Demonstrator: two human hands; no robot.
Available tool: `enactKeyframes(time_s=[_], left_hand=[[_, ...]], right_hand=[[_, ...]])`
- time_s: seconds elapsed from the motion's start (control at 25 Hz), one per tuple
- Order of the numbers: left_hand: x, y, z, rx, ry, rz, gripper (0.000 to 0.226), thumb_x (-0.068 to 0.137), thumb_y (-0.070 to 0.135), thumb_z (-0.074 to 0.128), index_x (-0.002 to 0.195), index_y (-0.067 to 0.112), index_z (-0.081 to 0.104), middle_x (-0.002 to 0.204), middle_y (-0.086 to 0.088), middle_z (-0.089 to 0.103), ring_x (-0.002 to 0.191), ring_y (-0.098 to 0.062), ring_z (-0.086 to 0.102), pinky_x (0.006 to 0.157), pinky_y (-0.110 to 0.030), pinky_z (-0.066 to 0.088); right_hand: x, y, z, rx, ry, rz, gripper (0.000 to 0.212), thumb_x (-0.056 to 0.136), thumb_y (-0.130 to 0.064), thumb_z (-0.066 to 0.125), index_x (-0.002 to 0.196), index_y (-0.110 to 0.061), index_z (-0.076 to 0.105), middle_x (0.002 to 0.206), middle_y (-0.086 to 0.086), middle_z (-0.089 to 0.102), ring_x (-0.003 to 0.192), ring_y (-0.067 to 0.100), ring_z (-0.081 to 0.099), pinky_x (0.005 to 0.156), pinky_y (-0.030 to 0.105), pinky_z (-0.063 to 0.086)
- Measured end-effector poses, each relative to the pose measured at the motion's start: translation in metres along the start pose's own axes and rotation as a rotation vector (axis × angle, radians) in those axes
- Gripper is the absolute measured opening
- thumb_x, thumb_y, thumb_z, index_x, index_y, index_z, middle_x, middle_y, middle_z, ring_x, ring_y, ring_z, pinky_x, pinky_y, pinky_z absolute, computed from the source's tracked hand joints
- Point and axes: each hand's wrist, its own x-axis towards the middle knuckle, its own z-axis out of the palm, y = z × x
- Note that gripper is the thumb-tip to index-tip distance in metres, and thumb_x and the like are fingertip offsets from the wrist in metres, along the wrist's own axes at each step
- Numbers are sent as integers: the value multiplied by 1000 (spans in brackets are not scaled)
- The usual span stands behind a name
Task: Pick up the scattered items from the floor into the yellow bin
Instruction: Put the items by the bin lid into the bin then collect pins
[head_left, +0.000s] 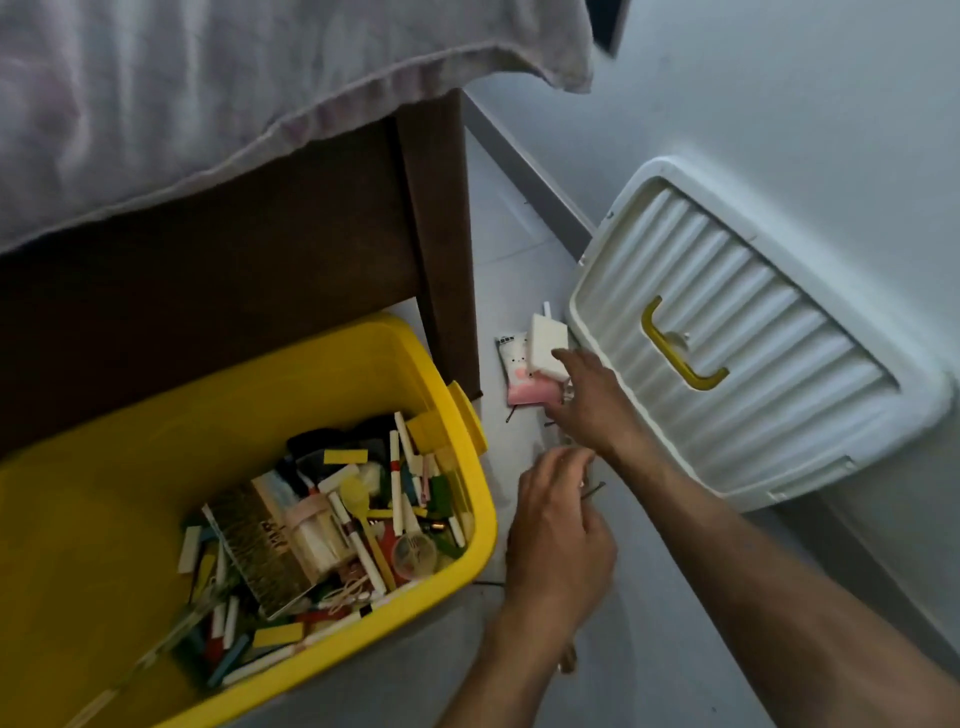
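The yellow bin (72, 499) stands on the floor at the lower left, holding several markers, coloured blocks and a small box. To its right, my left hand (558, 525) hovers over the floor with its fingers curled around thin dark hairpins. My right hand (587, 395) reaches further ahead, fingers spread, touching a white rectangular box (543, 343) that lies on a pink and white pouch (519, 382). One dark hairpin (511, 414) lies loose on the floor just left of the pouch.
A white ribbed lid (769, 312) with a yellow handle leans against the wall on the right. The brown bed frame (260, 260) with a pale sheet hanging over it stands behind the bin. Grey floor runs between them.
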Motion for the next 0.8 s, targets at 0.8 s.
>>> enactKeyframes(time_s=[0.8], left_hand=[[-10,-82,43,363,-149,-311,62,95,40,46,151,23,25,161,-8,13,146,-27,10,119,-41,13]], right_hand=[[-148,80,63,-177,-183,-116,84,83,-58,56,153,-36,14,162,-4,10,149,20,4,119,42,8]])
